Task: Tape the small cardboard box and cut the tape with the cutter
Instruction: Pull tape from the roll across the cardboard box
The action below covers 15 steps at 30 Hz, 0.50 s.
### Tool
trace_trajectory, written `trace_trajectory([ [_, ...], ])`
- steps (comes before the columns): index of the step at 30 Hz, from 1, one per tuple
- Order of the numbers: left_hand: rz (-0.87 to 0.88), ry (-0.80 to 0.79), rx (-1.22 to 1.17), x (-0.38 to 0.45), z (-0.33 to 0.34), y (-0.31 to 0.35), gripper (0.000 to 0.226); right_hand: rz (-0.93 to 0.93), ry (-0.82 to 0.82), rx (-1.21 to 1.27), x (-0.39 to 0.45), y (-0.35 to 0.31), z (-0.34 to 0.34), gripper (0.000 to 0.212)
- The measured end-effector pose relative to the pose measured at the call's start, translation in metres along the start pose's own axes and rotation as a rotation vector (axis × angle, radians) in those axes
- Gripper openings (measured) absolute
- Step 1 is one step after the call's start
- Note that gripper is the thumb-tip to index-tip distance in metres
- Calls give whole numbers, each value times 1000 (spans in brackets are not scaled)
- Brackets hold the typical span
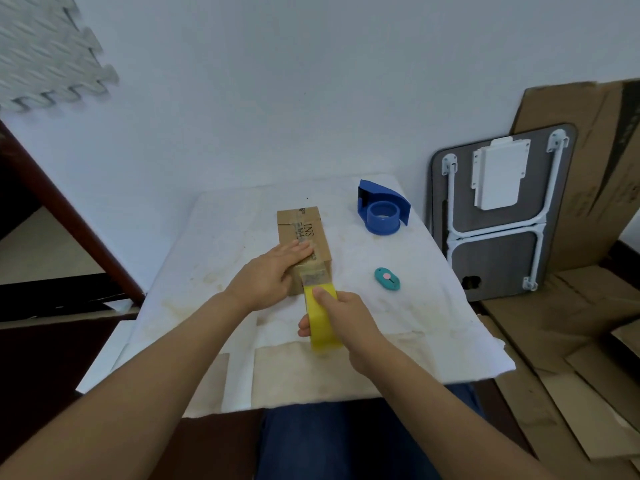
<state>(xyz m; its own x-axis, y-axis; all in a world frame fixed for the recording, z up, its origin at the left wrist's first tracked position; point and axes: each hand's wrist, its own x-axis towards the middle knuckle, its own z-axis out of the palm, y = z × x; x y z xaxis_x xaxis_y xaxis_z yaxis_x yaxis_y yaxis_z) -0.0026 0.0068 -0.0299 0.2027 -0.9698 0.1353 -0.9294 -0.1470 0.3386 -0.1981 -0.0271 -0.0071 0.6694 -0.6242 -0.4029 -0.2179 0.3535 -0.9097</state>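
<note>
White cloth (398,341) covering table, wall behind. Right hand (349,318) at 6 o'clock gripping yellow tape roll (323,327), thumb on top, fingers wrapping under. Tape strip running up near end of box (304,237) at centre; left hand (273,275) pressing flat on top, fingers together. Box looking light, stiff, likely sliding unless pinned. Print reading "INS". Cutter (387,278) lying at 3 o'clock, dispenser (382,211) at 1.

Matt cardboard box (304,233) — glossy yellow tape roll (323,327), stained white cloth (415,306).
</note>
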Motion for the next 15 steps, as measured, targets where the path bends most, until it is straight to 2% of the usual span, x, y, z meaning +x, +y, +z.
trace_trajectory([
  [6,-155,143,-256,4,4,10,35,51,-26,2,0,-1,3,20],
  [9,-239,261,-350,6,14,20,36,67,-42,-22,2,0,2,28],
  [12,-207,330,-345,9,20,16,30,95,-63,-50,6,3,2,44],
  [15,-164,310,-279,10,20,9,29,103,-84,-26,10,5,1,51],
])
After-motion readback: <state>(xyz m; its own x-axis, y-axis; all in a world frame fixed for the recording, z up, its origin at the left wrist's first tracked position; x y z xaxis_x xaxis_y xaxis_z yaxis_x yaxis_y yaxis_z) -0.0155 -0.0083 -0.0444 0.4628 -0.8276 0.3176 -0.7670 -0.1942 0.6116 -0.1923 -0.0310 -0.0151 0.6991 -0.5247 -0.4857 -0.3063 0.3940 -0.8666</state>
